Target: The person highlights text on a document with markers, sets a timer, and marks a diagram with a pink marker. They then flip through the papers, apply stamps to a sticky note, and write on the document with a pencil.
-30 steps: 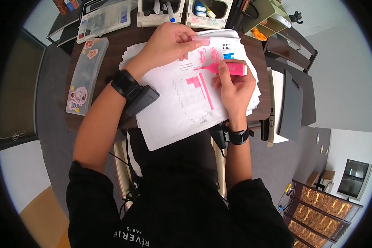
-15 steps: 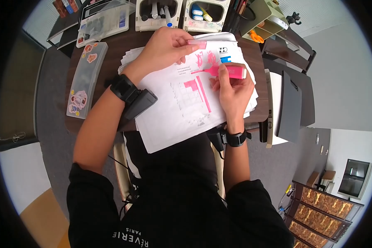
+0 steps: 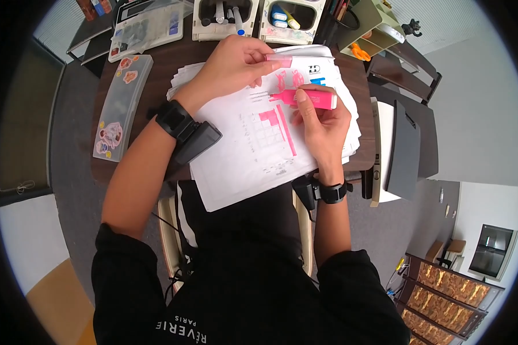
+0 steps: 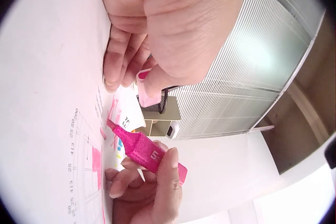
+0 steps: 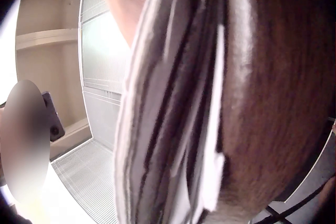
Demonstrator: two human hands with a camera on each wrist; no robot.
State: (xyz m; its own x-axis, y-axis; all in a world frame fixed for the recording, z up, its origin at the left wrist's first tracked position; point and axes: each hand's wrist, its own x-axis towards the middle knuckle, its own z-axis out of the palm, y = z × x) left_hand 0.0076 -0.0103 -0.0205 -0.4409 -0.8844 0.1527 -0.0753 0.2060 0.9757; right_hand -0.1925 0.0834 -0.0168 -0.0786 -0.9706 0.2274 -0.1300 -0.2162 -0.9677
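In the head view my right hand point(image 3: 327, 127) pinches an uncapped pink highlighter point(image 3: 316, 99) between thumb and fingers, its tip at a pink line beside small printed text on the top sheet point(image 3: 230, 167). My left hand point(image 3: 230, 64) holds the pink cap point(image 3: 279, 59) by thumb and finger, its other fingers resting on the paper. The left wrist view shows the highlighter point(image 4: 142, 150) slanting down to the sheet and the cap point(image 4: 149, 88) under the left thumb. A printed grid partly filled with pink, a long pink bar and pink scribbles mark the sheet.
A translucent stickered case point(image 3: 120, 109) lies at the left of the dark table point(image 3: 360, 75). Behind stand a clear-lidded box point(image 3: 149, 34), two pen holders point(image 3: 200, 34) and a green organizer point(image 3: 351, 35) with orange scissors point(image 3: 360, 53). Stacked sheets fill the right wrist view.
The highlighter in my right hand has shifted slightly left, and the hand with it. The left hand keeps the cap in nearly the same place over the paper.
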